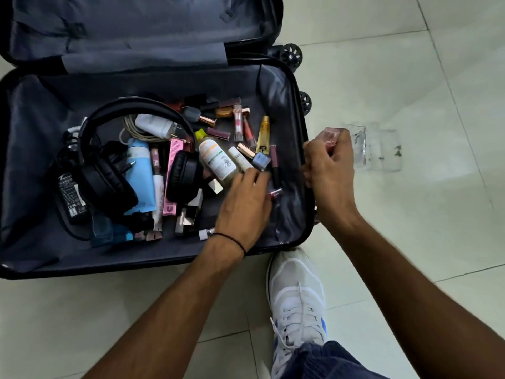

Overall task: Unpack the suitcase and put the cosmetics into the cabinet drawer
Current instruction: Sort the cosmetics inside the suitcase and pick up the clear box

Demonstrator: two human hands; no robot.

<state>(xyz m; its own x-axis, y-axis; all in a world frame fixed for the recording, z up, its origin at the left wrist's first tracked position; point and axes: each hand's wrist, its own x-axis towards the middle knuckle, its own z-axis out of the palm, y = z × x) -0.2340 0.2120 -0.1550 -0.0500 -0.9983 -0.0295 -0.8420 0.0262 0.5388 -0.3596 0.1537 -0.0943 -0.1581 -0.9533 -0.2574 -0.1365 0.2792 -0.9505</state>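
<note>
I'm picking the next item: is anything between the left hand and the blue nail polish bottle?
Nothing visible does: the left hand is right beside the blue nail polish bottle, fingers pointing toward it.

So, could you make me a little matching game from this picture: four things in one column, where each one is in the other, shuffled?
Things:
1 headphones
2 clear plastic bag
3 small pinkish cosmetic
4 white shoe

Places:
A in the right hand
B on the floor, right of the suitcase
C inside the suitcase, left part
D on a foot

Pairs: 1-C, 2-B, 3-A, 4-D
</note>
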